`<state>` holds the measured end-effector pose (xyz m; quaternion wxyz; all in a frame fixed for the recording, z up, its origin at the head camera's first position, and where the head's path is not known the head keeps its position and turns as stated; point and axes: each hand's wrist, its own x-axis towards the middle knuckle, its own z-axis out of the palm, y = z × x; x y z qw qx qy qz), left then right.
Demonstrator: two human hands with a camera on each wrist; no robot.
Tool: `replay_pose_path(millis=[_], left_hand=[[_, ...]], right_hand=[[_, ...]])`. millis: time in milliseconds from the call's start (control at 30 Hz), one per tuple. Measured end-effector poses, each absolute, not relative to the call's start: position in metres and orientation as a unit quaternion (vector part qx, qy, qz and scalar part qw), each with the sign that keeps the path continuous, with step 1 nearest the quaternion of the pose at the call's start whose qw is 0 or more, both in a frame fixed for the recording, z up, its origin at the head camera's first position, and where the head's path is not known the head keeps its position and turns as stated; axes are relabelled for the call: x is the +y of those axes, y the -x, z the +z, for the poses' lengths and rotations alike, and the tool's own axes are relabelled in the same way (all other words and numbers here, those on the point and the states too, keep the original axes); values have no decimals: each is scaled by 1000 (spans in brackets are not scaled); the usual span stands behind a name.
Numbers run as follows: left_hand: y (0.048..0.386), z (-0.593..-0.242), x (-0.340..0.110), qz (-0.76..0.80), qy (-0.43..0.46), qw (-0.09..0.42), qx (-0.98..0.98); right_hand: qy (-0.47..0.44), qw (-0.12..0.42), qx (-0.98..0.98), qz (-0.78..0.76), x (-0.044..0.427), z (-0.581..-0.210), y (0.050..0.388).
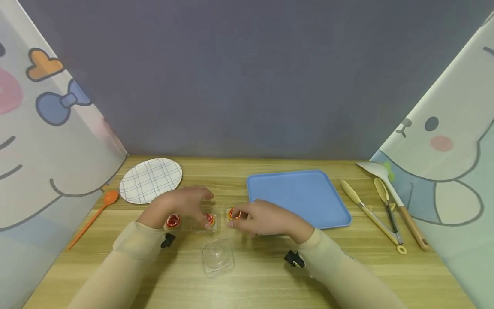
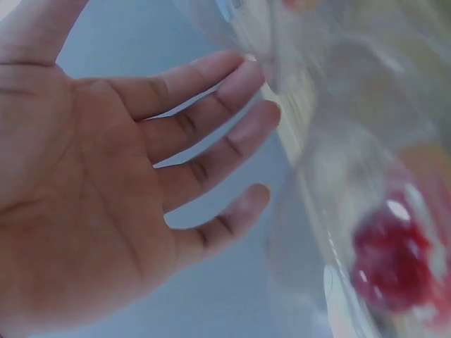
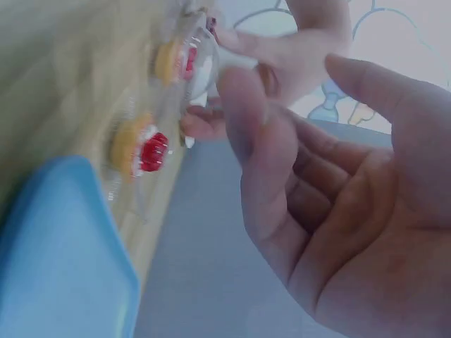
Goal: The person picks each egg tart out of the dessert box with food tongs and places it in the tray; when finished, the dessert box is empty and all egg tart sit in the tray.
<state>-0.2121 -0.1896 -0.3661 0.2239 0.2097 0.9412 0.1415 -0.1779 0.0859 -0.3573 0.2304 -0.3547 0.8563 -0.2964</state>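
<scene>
Three small tarts with red, berry-like topping sit in a row in clear plastic boxes: a left tart (image 1: 173, 220), a middle tart (image 1: 209, 219) and a right tart (image 1: 233, 213). Over the middle box hovers my left hand (image 1: 184, 206), its fingers spread apart and holding nothing in the left wrist view. Beside the right tart is my right hand (image 1: 266, 216), fingers loosely bent. The right wrist view shows nothing in that hand, with the tart (image 3: 153, 151) apart from it. Nearer me lies a loose clear domed lid (image 1: 218, 256).
A blue tray (image 1: 297, 193) lies right of the boxes, close to my right hand. At the back left is a checked plate (image 1: 150, 180), beside an orange spoon (image 1: 110, 197). Two tongs (image 1: 370, 216) and a wooden-handled spatula (image 1: 405, 212) lie at the right.
</scene>
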Motion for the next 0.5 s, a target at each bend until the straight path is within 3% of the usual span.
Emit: replay_pose_path(millis=[200,500], left_hand=[[201,-366,-198,86,-209,209,952],[197,-372,-209,93,-194,217,952]], right_hand=[[378,118,881,-259,70,-356,186],[377,92,898,-209,45,-361,197]])
